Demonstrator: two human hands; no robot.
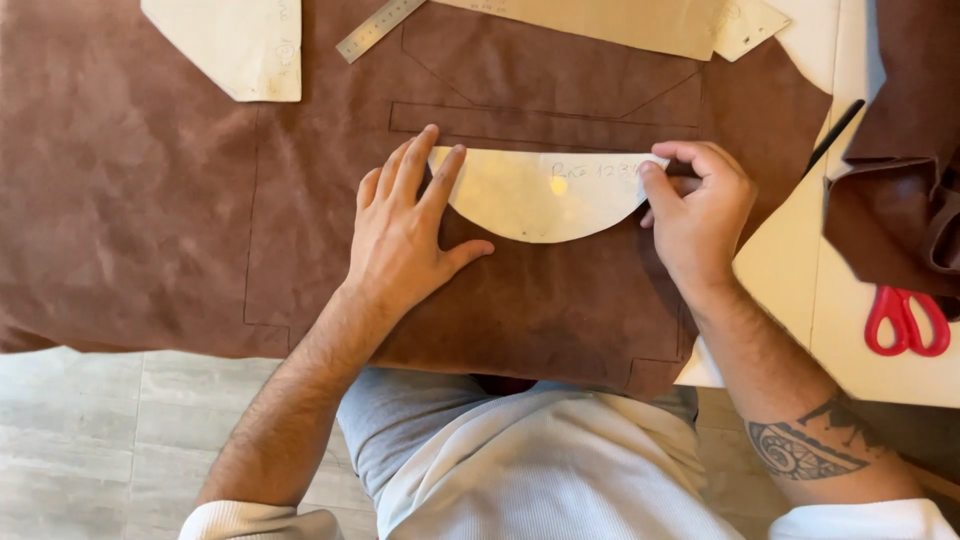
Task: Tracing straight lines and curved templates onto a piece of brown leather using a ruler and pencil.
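The left hand (405, 235) lies flat, fingers spread wide, pressing the left end of a pale half-round paper pattern (545, 195). The right hand (700, 205) pinches the pattern's right corner between thumb and fingers. The pattern rests mid-scene on brown leather (150, 200) covering the tabletop (790, 270). Red-handled scissors (905, 320) lie far right; a steel ruler (378, 28) lies at the far edge.

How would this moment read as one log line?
left hand: flat on template | right hand: pinching template's right tip | template: half-round, on brown leather | nearby: ruler, red scissors
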